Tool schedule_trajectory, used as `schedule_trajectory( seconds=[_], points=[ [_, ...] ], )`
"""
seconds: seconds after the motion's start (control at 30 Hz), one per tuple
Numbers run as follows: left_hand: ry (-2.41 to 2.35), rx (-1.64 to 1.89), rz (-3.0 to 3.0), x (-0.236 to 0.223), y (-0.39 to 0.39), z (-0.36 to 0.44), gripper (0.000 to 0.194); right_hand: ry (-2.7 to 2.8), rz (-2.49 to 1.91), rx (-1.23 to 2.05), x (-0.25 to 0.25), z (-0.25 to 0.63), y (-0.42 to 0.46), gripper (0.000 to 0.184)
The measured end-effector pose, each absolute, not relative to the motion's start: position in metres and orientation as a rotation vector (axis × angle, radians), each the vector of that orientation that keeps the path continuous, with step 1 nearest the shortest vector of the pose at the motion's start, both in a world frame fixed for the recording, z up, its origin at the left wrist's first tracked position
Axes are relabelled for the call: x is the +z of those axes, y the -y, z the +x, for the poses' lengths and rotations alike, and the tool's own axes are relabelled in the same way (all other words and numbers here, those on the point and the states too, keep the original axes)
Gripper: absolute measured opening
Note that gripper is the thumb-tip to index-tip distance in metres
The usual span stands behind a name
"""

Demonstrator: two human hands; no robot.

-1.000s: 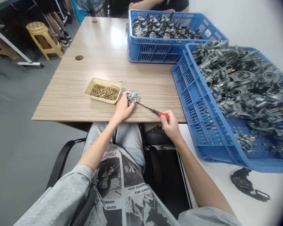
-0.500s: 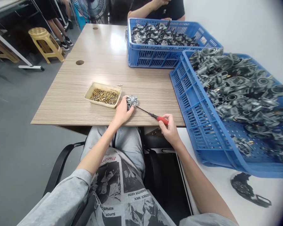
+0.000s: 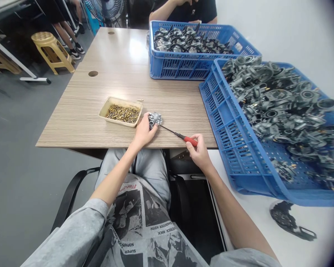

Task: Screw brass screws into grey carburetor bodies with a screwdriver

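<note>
The metal part (image 3: 155, 118) is clamped in the grip of the left hand (image 3: 145, 132) at the worktop's (image 3: 122, 83) near edge, right of the tub (image 3: 105, 111). The screwdriver (image 3: 190, 141) is gripped by its red handle in the right hand (image 3: 200, 152), its tip at the part.

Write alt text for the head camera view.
Left hand steadies a small metal part on a wooden table while the right hand holds a red-handled screwdriver to it. Beside them are a tray of brass pieces and two blue crates of metal parts.
</note>
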State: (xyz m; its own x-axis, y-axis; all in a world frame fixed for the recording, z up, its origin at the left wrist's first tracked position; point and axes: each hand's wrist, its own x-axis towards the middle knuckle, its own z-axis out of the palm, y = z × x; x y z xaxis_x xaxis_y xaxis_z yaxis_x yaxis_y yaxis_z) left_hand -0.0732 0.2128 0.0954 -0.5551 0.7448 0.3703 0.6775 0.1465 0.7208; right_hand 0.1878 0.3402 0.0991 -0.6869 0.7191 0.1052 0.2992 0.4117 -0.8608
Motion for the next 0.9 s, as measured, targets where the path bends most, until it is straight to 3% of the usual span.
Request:
schedule_trajectory(
  seconds=[0.9],
  points=[
    [-2.319,1.412,1.461,0.0955,-0.2121,-0.0727,0.047,2.204,-0.912,1.195,0.0947,0.1886,-0.3427,0.03]
  ],
)
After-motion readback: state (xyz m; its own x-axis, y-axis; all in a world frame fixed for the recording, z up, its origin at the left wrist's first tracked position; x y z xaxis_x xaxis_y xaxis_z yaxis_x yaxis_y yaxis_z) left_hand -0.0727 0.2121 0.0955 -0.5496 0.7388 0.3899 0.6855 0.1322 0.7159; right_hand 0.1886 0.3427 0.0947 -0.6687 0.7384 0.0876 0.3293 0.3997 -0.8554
